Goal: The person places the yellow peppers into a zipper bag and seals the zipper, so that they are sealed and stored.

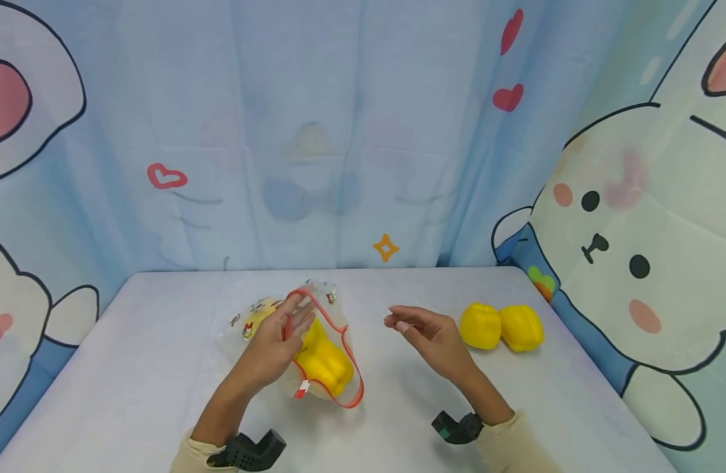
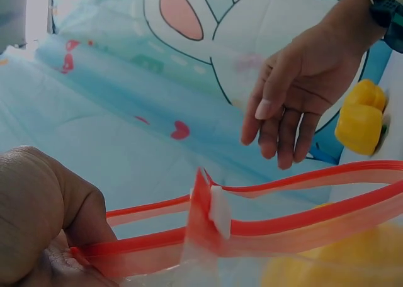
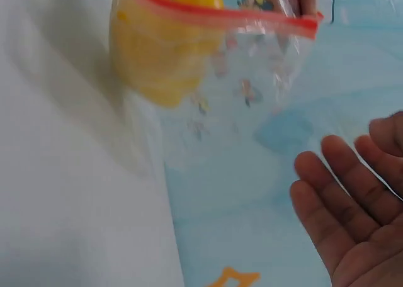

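The bag (image 3: 220, 79), its rim (image 2: 277, 223) pinched by the left hand (image 1: 276, 341), is best held wide, the right hand's (image 1: 433, 336) fingers being loose, empty.

- White table (image 1: 161, 328): a pale, plain surface, its far-left corner rounded, its far edge running nearly straight.
- Clear, red-rimmed bag (image 1: 250, 325), small figures printed on it, left of the surface's middle toward the far edge; it seems to rest there, though its underside is hard to see.
- First yellow pepper (image 1: 481, 326), near the surface's right edge.
- Second yellow pepper (image 1: 521, 328), just beside it, closer to that edge.
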